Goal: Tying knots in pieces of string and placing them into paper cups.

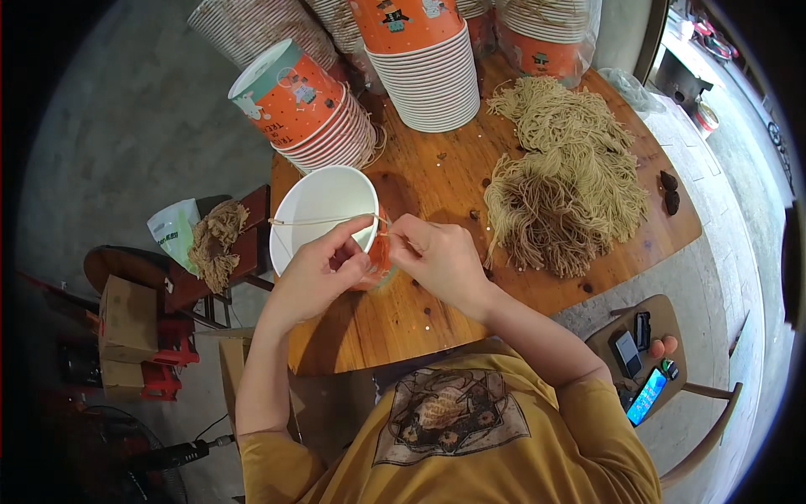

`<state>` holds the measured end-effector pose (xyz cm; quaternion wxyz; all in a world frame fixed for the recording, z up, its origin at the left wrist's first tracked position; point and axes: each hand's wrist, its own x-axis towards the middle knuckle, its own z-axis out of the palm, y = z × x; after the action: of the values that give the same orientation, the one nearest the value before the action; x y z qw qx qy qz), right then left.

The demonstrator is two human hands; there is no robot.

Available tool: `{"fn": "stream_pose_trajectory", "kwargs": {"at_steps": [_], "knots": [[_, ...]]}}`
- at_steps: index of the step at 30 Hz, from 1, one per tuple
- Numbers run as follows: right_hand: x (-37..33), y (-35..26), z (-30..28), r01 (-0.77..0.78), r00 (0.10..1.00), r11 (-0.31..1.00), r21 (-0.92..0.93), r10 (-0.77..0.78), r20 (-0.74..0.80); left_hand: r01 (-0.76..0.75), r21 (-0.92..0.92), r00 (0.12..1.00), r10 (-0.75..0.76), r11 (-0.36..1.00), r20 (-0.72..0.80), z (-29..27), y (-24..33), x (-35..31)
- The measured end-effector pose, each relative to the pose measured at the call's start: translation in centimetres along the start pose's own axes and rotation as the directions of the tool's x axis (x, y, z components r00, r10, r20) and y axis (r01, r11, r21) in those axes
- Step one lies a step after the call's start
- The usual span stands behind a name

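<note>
A white-lined paper bucket [315,197] with an orange outside stands tilted on the wooden table in front of me. A thin beige cord [306,222] stretches across its mouth, with a knob-like end past the left rim. My left hand [323,273] is curled at the bucket's near side, its fingertips on the cord by the right rim. Just right of that rim, my right hand [441,256] pinches the cord between thumb and bent forefinger. Its other fingers are folded in. The exact grip points are partly hidden behind the fingers.
Stacked orange printed buckets [432,80] and a leaning stack [315,118] stand behind. A heap of beige cords [571,176] lies to the right on the table [428,189]. A stool [672,315] at lower right holds a phone [646,396]. A cordless drill [172,456] is at lower left.
</note>
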<state>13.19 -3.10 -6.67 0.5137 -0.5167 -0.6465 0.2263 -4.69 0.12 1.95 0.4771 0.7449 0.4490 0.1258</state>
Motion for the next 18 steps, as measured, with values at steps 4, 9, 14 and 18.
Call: {"fn": "stream_pose_trajectory", "kwargs": {"at_steps": [4,9,14,18], "knots": [[0.0,0.3,0.4,0.034,0.999,0.999,0.002,-0.034,-0.033,-0.004,0.007,1.0,0.004,1.0,0.005,0.0,0.1,0.1],[0.3,-0.2,0.4,0.003,1.0,1.0,-0.003,-0.003,0.003,-0.002,-0.007,1.0,0.002,1.0,0.009,-0.1,-0.1,0.0],[0.3,-0.1,0.7,0.015,1.0,1.0,-0.002,-0.015,-0.007,0.006,-0.11,1.0,-0.006,0.994,-0.003,0.0,0.0,0.4],[0.5,-0.4,0.8,0.022,1.0,1.0,-0.015,-0.022,-0.016,-0.02,-0.073,1.0,0.02,0.997,0.005,-0.5,-1.4,1.3]]}}
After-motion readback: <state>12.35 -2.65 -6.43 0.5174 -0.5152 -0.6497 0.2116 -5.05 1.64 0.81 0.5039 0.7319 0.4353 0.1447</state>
